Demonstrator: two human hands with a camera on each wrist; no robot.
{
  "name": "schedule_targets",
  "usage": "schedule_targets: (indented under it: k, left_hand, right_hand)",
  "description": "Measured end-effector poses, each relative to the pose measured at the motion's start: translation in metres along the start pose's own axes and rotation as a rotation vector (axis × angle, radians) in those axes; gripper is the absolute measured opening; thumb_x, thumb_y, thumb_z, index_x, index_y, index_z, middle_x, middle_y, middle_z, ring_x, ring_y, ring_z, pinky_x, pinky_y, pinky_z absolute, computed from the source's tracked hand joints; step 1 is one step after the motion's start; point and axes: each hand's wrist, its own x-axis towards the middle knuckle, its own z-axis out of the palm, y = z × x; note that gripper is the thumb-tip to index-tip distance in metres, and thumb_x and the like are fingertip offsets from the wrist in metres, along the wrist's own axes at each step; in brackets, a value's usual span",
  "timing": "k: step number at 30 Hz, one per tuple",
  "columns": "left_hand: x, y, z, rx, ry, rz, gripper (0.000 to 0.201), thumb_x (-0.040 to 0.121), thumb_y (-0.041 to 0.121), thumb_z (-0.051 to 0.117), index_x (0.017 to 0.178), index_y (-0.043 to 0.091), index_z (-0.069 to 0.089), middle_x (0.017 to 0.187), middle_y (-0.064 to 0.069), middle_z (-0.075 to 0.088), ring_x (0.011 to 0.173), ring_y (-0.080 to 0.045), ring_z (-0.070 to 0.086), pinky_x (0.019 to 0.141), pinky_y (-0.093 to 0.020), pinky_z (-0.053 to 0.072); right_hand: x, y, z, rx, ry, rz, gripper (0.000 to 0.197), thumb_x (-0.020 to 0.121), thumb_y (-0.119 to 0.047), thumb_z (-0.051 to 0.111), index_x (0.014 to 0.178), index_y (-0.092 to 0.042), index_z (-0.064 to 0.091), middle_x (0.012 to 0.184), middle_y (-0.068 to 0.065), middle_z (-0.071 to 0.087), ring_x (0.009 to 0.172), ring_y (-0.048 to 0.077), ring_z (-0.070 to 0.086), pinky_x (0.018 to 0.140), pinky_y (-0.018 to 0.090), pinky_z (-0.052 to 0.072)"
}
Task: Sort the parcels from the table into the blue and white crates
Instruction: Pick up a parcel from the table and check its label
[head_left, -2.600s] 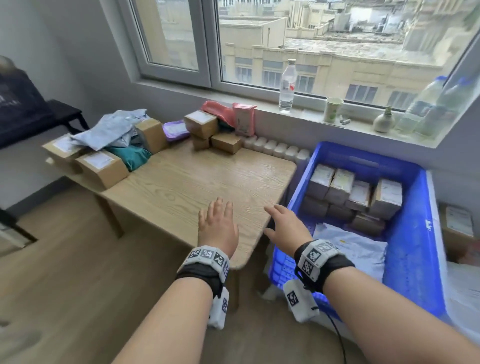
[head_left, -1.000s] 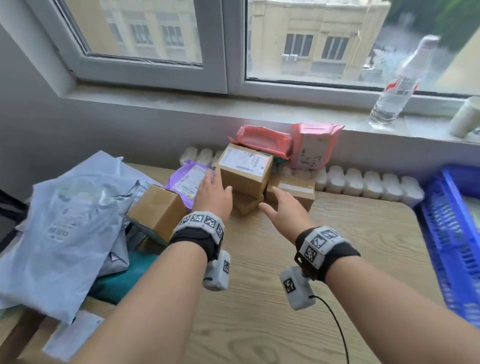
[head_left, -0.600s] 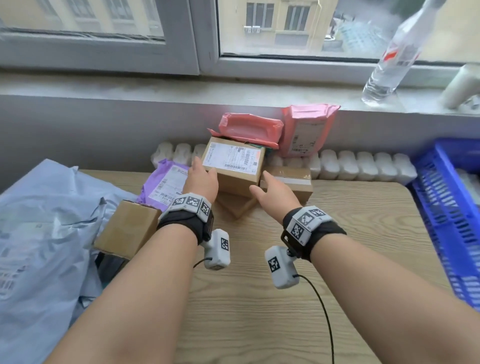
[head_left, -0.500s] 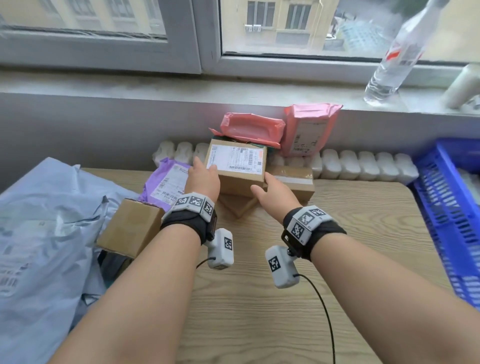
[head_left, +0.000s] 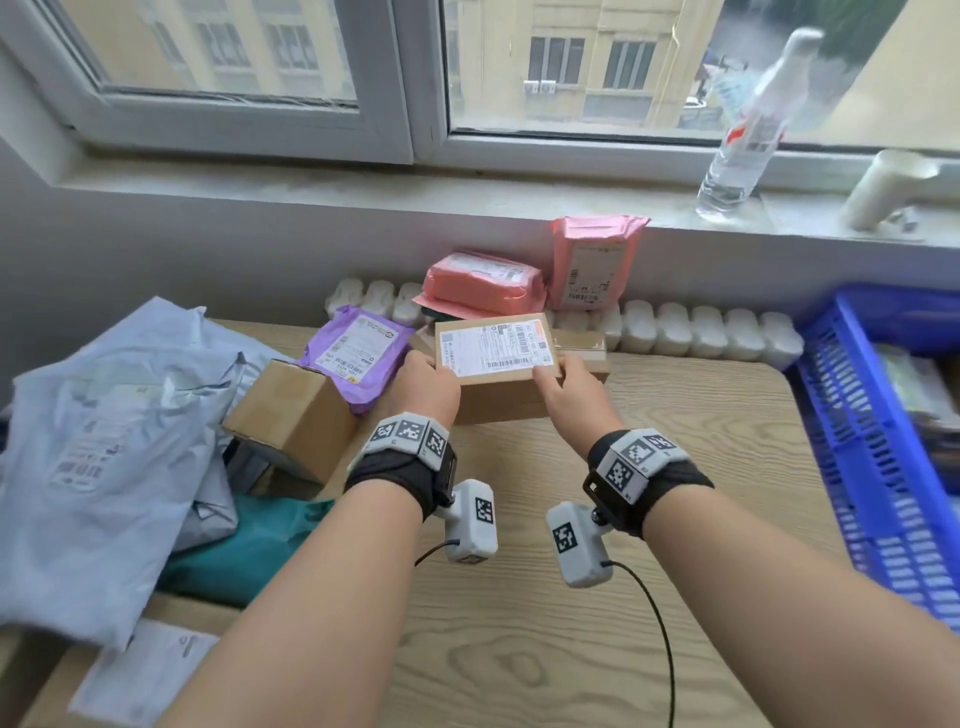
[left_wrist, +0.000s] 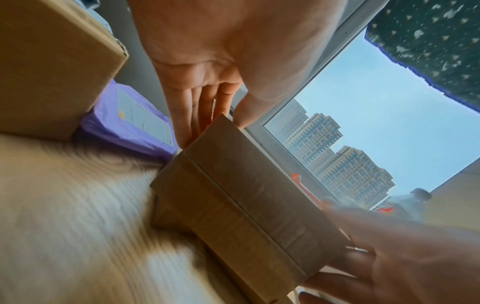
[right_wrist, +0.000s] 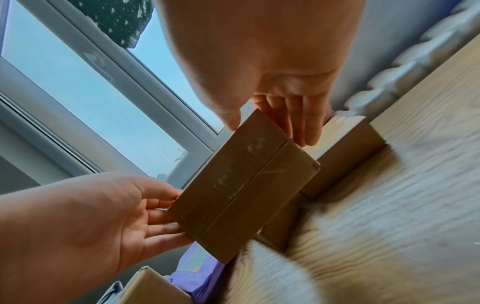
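Note:
A flat cardboard box (head_left: 493, 348) with a white shipping label is held just above the parcels at the back of the wooden table (head_left: 571, 597). My left hand (head_left: 423, 384) grips its left end, thumb on the top edge and fingers (left_wrist: 197, 115) along the side. At its right end my right hand (head_left: 566, 384) holds it the same way. The wrist views show the box (left_wrist: 246, 195) (right_wrist: 241, 185) clamped between both hands, clear of the tabletop. The blue crate (head_left: 841, 415) stands at the right; the white crate is out of view.
Another brown box (head_left: 498, 405) lies under the held one. A purple mailer (head_left: 358, 358), two pink mailers (head_left: 483, 283), a cardboard box (head_left: 293, 415), pale blue bags (head_left: 104, 441) and a teal bag (head_left: 244, 551) crowd the left. A water bottle (head_left: 743, 135) stands on the sill.
My hands reached from the table's front to the back stack, took the labelled box by both ends and lifted it slightly toward me.

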Motion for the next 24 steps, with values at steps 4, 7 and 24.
schedule_targets:
  k: [4, 7, 24]
  left_hand:
    - [-0.05, 0.004, 0.014, -0.094, 0.004, -0.011, 0.033, 0.09, 0.016, 0.052, 0.123, 0.016, 0.049, 0.116, -0.002, 0.059, 0.101, -0.026, 0.055, 0.084, -0.029, 0.04]
    - [-0.094, -0.002, 0.029, -0.114, -0.052, -0.046, 0.058, 0.088, 0.016, 0.054, 0.144, 0.014, 0.037, 0.133, -0.007, 0.056, 0.121, -0.028, 0.053, 0.092, -0.029, 0.039]
    - [-0.222, -0.07, 0.12, 0.114, -0.118, -0.101, 0.037, 0.091, 0.027, 0.057, 0.122, 0.008, 0.047, 0.11, -0.009, 0.059, 0.101, -0.031, 0.057, 0.081, -0.032, 0.044]
  right_hand:
    - [-0.027, 0.031, -0.018, 0.022, 0.038, -0.043, 0.033, 0.101, -0.035, 0.044, 0.122, -0.012, 0.053, 0.114, 0.004, 0.062, 0.098, 0.02, 0.055, 0.08, 0.034, 0.04]
    - [-0.056, 0.063, -0.028, 0.033, 0.05, -0.054, 0.026, 0.1, -0.03, 0.046, 0.12, -0.017, 0.055, 0.117, 0.001, 0.06, 0.106, 0.019, 0.055, 0.084, 0.033, 0.04]
    - [-0.147, 0.185, -0.045, -0.016, -0.062, 0.159, 0.067, 0.094, -0.02, 0.058, 0.153, -0.014, 0.026, 0.152, 0.009, 0.039, 0.138, 0.024, 0.039, 0.113, 0.035, 0.031]
